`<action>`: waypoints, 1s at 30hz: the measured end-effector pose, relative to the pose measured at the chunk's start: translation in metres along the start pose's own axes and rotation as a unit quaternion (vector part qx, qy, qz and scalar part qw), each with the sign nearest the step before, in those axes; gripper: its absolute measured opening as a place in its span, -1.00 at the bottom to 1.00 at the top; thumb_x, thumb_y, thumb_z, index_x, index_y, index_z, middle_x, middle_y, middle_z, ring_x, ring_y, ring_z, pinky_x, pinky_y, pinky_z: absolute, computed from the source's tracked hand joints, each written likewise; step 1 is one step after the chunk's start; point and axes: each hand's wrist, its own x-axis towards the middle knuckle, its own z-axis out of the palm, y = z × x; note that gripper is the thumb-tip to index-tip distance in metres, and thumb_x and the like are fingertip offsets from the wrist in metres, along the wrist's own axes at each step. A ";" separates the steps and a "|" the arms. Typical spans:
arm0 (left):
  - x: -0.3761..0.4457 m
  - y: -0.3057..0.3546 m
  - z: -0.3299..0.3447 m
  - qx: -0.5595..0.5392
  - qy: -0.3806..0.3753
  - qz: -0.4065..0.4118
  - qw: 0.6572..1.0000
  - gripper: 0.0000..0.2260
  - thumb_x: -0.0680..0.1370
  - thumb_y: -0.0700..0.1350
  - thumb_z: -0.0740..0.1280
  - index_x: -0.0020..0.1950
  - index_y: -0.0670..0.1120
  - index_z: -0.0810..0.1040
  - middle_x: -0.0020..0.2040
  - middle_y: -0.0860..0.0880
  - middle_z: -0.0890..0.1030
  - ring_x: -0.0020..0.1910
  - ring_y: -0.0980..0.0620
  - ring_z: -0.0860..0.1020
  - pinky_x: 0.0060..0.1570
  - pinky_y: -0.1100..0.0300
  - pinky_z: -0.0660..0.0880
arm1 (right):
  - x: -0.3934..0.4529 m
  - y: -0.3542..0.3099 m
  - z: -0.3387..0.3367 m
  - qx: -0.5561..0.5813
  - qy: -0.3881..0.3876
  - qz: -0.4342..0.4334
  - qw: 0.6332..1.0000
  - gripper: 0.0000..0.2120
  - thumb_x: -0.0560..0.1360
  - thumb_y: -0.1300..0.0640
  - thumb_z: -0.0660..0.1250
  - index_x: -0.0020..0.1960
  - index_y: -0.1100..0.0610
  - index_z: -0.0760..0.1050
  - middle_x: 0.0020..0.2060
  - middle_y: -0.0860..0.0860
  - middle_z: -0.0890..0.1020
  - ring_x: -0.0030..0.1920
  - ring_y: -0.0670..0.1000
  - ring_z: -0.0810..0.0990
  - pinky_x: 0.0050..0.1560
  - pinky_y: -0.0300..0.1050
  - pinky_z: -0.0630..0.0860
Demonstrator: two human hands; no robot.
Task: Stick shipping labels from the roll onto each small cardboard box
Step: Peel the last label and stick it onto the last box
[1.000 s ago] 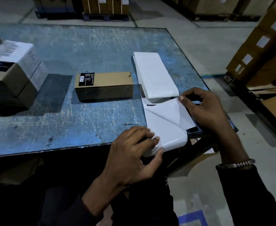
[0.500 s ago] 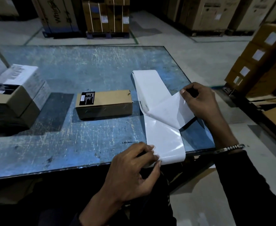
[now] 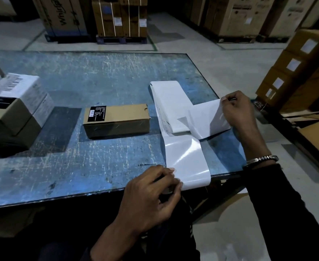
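A white strip of label backing point(image 3: 186, 159) runs from the folded label stack point(image 3: 169, 98) down to the blue table's front edge. My left hand point(image 3: 154, 193) pinches the strip's near end at that edge. My right hand point(image 3: 237, 110) pinches the corner of a white label point(image 3: 207, 117) that is peeled up and folded to the right, off the backing. A small brown cardboard box point(image 3: 117, 119) with a black sticker on its left end lies just left of the stack.
Two stacked boxes with white barcode labels point(image 3: 13, 102) stand at the table's left. The scratched blue table point(image 3: 79, 87) ends just right of my right hand. Large cartons on pallets point(image 3: 121, 16) stand behind, and more labelled boxes point(image 3: 301, 68) on the right.
My right hand has pulled the label up and to the right, off the backing. My left hand keeps the strip's end pinned at the edge. The view has tilted upward.
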 end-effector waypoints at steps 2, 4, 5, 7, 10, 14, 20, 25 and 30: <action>0.000 -0.001 0.000 0.005 0.001 0.005 1.000 -0.93 0.61 -0.06 0.51 -0.07 -0.01 0.72 -0.03 0.08 0.66 0.23 0.21 0.66 -0.14 0.06 0.65 | -0.008 -0.017 -0.008 -0.023 -0.005 0.024 0.999 -0.91 0.55 0.00 0.34 -0.13 -0.10 0.56 -0.10 0.03 0.72 0.03 0.17 0.71 0.13 0.20 0.67; 0.000 -0.002 0.001 0.010 0.002 0.007 1.000 -0.94 0.60 -0.06 0.52 -0.06 0.00 0.73 -0.02 0.09 0.67 0.22 0.21 0.66 -0.13 0.07 0.65 | -0.009 -0.026 -0.014 -0.038 0.003 0.027 0.999 -0.92 0.60 0.07 0.35 -0.07 -0.01 0.59 -0.06 0.03 0.71 0.06 0.15 0.69 0.16 0.10 0.65; 0.000 -0.003 0.001 0.008 0.002 0.005 1.000 -0.94 0.60 -0.06 0.52 -0.06 0.00 0.73 -0.01 0.09 0.67 0.22 0.21 0.66 -0.12 0.07 0.66 | -0.009 -0.030 -0.017 -0.043 0.008 0.024 0.999 -0.93 0.62 0.09 0.35 -0.02 0.03 0.60 -0.04 0.03 0.68 0.06 0.12 0.66 0.16 0.04 0.62; -0.001 -0.003 0.001 0.003 0.001 0.000 1.000 -0.94 0.60 -0.05 0.52 -0.06 0.00 0.73 0.00 0.10 0.66 0.21 0.21 0.66 -0.09 0.08 0.66 | -0.010 -0.036 -0.022 -0.059 0.010 0.022 0.998 -0.90 0.65 0.10 0.33 0.08 0.07 0.61 -0.01 0.01 0.62 0.06 0.06 0.58 0.12 -0.01 0.54; -0.003 -0.003 0.000 -0.006 -0.007 -0.001 1.000 -0.95 0.60 -0.05 0.52 -0.05 0.01 0.74 0.00 0.12 0.65 0.22 0.23 0.65 -0.10 0.06 0.67 | -0.008 -0.042 -0.031 -0.070 0.022 0.010 0.997 -0.84 0.64 0.06 0.31 0.12 0.09 0.62 0.01 0.03 0.63 0.05 0.07 0.58 0.08 0.05 0.57; -0.004 -0.004 -0.001 -0.016 -0.014 -0.005 1.000 -0.97 0.60 -0.05 0.53 -0.01 0.02 0.74 0.02 0.12 0.66 0.23 0.21 0.65 -0.08 0.05 0.67 | -0.012 -0.055 -0.045 -0.093 0.029 0.001 0.995 -0.82 0.65 0.05 0.32 0.16 0.10 0.62 0.05 0.07 0.66 0.04 0.09 0.60 -0.05 -0.04 0.49; -0.002 0.000 -0.001 -0.042 -0.006 -0.028 0.999 -0.95 0.61 -0.02 0.51 -0.02 0.03 0.73 0.01 0.15 0.66 0.16 0.21 0.67 -0.06 0.06 0.65 | -0.031 -0.074 -0.059 -0.069 0.017 -0.046 0.996 -0.89 0.66 0.01 0.33 0.12 0.01 0.58 -0.10 -0.07 0.63 -0.06 -0.03 0.58 -0.03 -0.02 0.53; 0.005 0.007 -0.010 -0.093 -0.009 -0.076 0.993 -0.95 0.58 -0.06 0.56 -0.05 0.07 0.74 -0.03 0.19 0.68 0.07 0.22 0.69 -0.03 0.06 0.63 | -0.052 -0.107 -0.061 -0.047 0.048 -0.124 0.990 -0.89 0.66 -0.01 0.35 0.08 0.01 0.59 -0.11 -0.03 0.70 -0.15 -0.11 0.61 -0.10 -0.10 0.49; 0.024 0.017 -0.026 -0.221 0.023 -0.207 0.953 -0.93 0.53 -0.11 0.58 -0.13 0.02 0.75 -0.12 0.06 0.74 -0.09 0.06 0.73 -0.07 0.11 0.62 | -0.085 -0.143 -0.053 -0.058 0.083 -0.225 0.969 -0.89 0.68 0.02 0.34 0.09 0.05 0.58 -0.16 -0.25 0.60 -0.10 -0.34 0.58 -0.02 -0.13 0.62</action>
